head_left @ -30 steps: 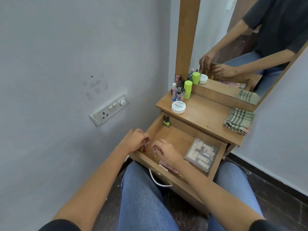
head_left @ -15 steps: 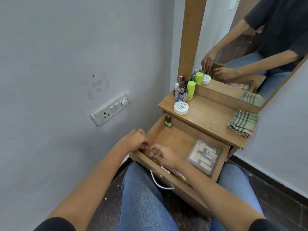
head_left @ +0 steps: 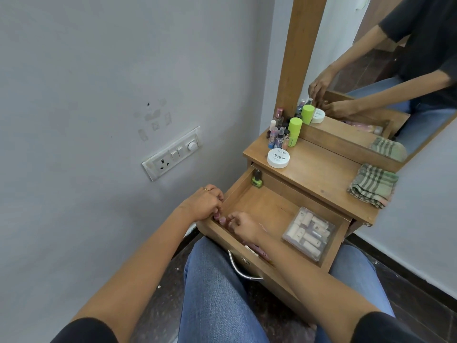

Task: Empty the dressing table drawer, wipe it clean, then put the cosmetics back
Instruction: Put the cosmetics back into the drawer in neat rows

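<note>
The wooden drawer (head_left: 269, 204) is pulled out over my lap. Both hands meet at its front-left corner. My left hand (head_left: 204, 203) curls over the corner and holds a small pink bottle (head_left: 217, 215). My right hand (head_left: 243, 225) is inside the drawer, its fingertips pinching another small pink bottle (head_left: 222, 220). A green nail polish bottle (head_left: 257, 179) stands in the back-left corner. At the right side of the drawer lies a clear box of beige tubes (head_left: 309, 232). Pink tubes (head_left: 257, 251) lie along the front wall, partly hidden by my right forearm.
On the tabletop (head_left: 321, 174) stand a white nail polish jar (head_left: 278, 158), a lime-green cylinder (head_left: 294, 132) and several small bottles (head_left: 278, 134). A folded checked cloth (head_left: 373, 185) lies at its right end. A mirror (head_left: 371, 70) stands behind, and a wall socket (head_left: 173, 153) is on the left.
Both hands stay at the drawer's front-left corner; my right hand has edged a little closer to the left one. Nothing else in the drawer has moved.
</note>
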Demonstrator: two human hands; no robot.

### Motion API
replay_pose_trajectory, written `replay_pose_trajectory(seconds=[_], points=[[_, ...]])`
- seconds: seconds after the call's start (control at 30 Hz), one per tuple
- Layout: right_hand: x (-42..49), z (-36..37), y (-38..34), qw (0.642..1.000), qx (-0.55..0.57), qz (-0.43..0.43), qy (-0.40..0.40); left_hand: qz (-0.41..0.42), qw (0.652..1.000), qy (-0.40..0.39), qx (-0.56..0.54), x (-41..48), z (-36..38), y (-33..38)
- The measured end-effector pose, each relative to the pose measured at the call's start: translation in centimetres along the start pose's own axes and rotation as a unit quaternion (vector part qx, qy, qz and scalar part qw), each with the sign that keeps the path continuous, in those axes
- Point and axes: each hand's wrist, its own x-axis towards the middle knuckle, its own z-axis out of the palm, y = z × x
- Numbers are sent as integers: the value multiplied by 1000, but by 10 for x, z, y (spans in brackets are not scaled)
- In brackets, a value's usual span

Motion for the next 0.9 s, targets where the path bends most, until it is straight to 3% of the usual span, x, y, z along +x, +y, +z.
replay_pose_trajectory(seconds=[0.23,0.4,0.6,0.73,0.9], points=[[-3,3,2,999,49,7,-13,-3,1000,23,-18,-1,1,3],[-15,-13,11,998,64,-24,14,-25,992,96,-71,2,-4,7],[-31,-95,5,974,53,-114,187,-57,952,223,-202,33,-33,32],[-21,-159,-4,944,41,-112,308,-88,921,275,-260,72,-53,47],[-8,-208,-16,920,-1,-126,371,-106,888,303,-330,113,-78,58]])
